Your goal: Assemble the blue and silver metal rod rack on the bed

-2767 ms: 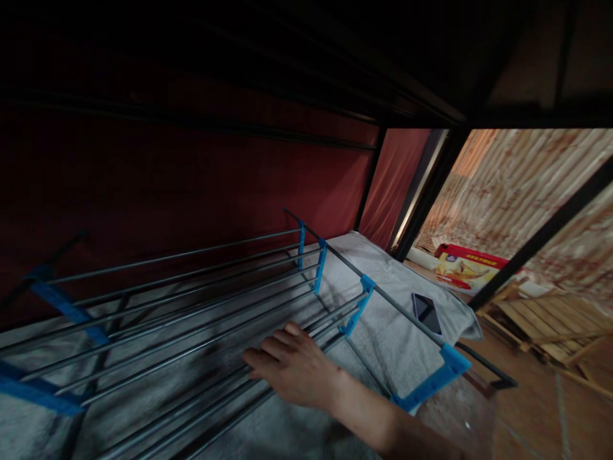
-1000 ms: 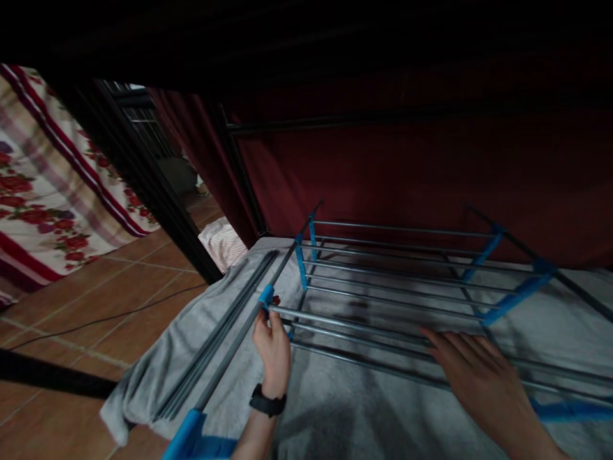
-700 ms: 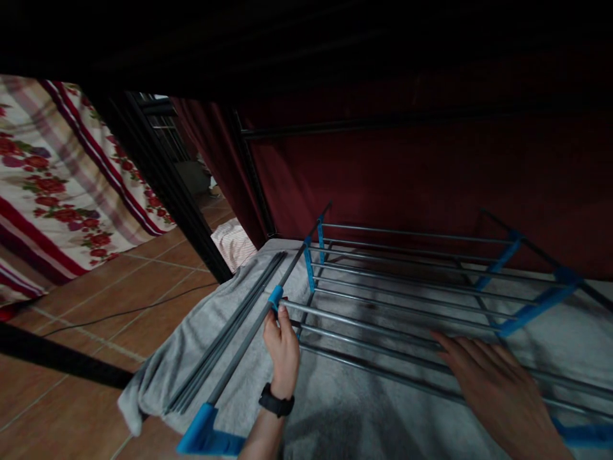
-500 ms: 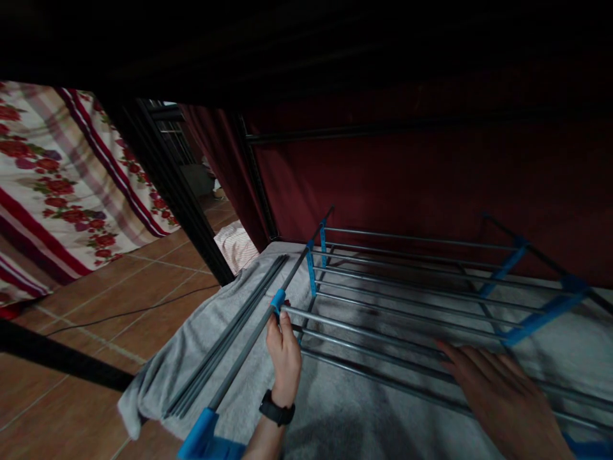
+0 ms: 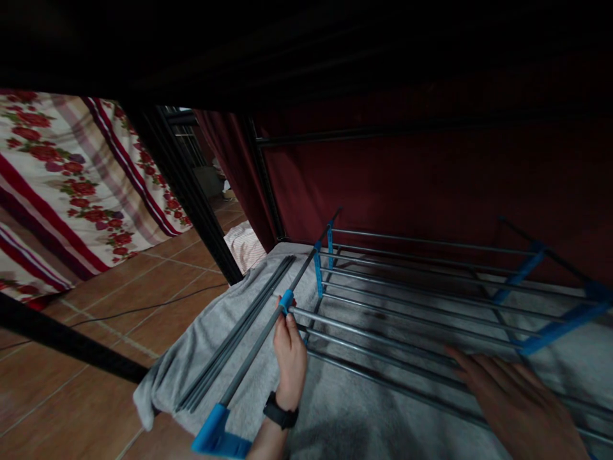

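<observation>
On a grey blanket (image 5: 330, 396) rests a rack (image 5: 421, 319) of metal tubes and blue plastic fittings, its tubes running from left to right. At its left side, the left hand (image 5: 290, 358), with a black watch (image 5: 280, 411) at the wrist, has its grip closed about a blue connector (image 5: 286, 301), thumb towards the tubes and fingers partly hidden behind; the connector sits on a slanting side pole (image 5: 256, 350), where a front tube (image 5: 354, 331) meets it. Nearer the viewer, a blue corner piece (image 5: 218, 434) ends the same pole. Over the front tubes at the right lies the right hand (image 5: 520, 396), palm down, its fingers slightly bent; how far its grip closes, and whether it holds or touches a tube, cannot be determined. Left of the side pole, a bundle of tubes (image 5: 237, 335) lies roughly parallel to it. Behind the rack hangs a dark red curtain (image 5: 412, 185); at far left, a floral cloth (image 5: 71, 185) hangs beyond a black post (image 5: 184, 191).
</observation>
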Tool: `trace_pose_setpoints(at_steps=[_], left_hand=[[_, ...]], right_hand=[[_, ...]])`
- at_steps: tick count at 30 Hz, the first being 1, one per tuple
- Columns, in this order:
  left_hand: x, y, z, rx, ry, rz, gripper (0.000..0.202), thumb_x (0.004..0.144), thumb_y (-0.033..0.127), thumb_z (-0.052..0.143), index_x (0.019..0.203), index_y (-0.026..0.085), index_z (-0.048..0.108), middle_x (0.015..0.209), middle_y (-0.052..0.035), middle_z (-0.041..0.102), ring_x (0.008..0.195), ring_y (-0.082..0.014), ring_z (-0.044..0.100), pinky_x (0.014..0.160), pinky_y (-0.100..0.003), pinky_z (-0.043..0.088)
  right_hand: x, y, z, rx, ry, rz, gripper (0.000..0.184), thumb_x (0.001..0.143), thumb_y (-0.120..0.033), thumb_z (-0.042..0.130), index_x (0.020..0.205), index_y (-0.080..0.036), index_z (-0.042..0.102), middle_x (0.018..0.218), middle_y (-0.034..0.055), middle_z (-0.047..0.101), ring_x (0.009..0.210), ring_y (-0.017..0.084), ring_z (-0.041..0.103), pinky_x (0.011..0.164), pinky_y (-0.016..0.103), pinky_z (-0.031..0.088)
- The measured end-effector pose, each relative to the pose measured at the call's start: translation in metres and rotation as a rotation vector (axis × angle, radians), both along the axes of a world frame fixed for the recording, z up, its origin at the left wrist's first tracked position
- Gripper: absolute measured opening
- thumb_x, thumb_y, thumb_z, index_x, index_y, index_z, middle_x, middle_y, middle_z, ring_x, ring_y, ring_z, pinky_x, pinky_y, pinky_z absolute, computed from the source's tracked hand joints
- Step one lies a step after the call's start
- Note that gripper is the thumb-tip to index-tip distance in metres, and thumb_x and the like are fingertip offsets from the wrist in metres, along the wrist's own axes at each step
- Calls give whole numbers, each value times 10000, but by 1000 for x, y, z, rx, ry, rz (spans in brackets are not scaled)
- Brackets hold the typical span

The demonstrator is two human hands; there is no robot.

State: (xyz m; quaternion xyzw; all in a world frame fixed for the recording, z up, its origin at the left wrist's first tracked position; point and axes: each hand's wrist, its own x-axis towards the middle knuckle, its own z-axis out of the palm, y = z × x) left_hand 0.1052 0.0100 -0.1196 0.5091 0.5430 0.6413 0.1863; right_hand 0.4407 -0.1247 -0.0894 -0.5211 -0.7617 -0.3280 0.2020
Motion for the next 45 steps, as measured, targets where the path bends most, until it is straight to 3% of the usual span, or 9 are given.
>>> trace_pose_setpoints(at_steps=[20, 35, 42, 45], left_hand=[[0, 0, 4, -30, 56, 9, 538, 977, 573, 417, 1237, 152, 628, 1194, -175, 678, 1160, -277, 622, 1096, -447, 438], [-2, -1, 5, -30, 32, 8, 491, 957, 562, 471, 1171, 168, 674, 1168, -154, 686, 1156, -283, 620, 1120, -455, 405], [-1, -4, 8, -31, -21, -36, 489, 959, 540, 477, 1225, 169, 652, 1216, -151, 675, 1156, -281, 622, 1135, -453, 393], [-1, -3, 7, -37, -24, -39, 472, 948, 530, 491, 1204, 172, 660, 1234, -150, 673, 1197, -287, 608, 1140, -448, 390]], right_hand=[[7, 2, -3, 30, -25, 32, 360, 1061, -282, 312, 1204, -189, 629, 990, 70, 723, 825, 196, 640, 812, 397, 431], [4, 3, 3, 37, -69, 62, 357, 1052, -243, 305, 1167, -184, 638, 1018, 68, 735, 824, 197, 653, 798, 402, 438], [2, 2, 4, 11, -87, 64, 360, 1028, -185, 320, 1187, -194, 643, 1153, 71, 718, 923, 225, 652, 902, 446, 426], [1, 2, 4, -14, -48, 58, 345, 1031, -251, 372, 1271, -205, 616, 1247, 72, 687, 1030, 242, 640, 980, 470, 406]])
